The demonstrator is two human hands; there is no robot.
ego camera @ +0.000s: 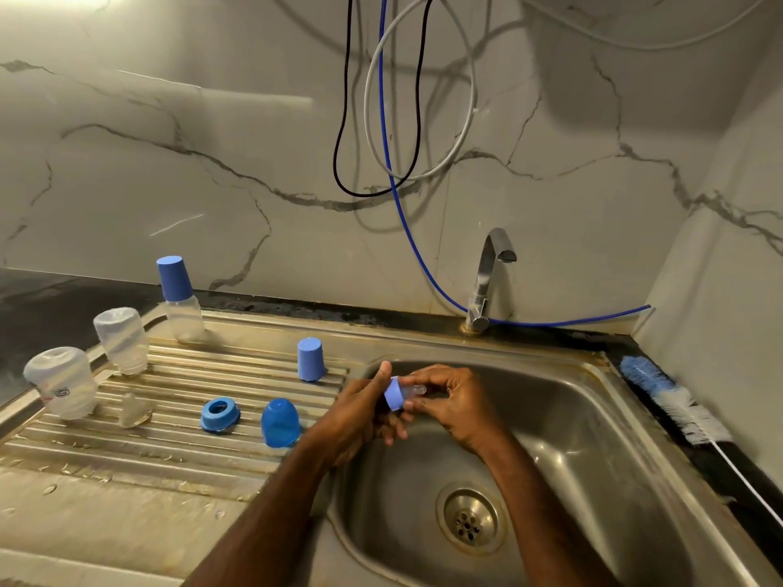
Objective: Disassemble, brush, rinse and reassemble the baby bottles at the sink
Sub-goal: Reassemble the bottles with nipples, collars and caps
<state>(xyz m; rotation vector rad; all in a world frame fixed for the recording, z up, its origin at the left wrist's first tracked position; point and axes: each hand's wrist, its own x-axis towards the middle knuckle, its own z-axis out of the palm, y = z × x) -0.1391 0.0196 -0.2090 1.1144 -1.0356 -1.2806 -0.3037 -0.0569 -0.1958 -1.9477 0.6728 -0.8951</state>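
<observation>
both hands (360,410) (449,400) pinching blue collar (395,395), clear teat (414,391) half hidden by fingers

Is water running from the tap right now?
No. The tap shows no stream below its spout, and the hands hold the blue ring with the teat over a dry-looking sink basin.

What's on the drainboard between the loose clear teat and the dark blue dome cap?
In the head view, a blue screw ring lies between the teat and the dome cap.
</observation>
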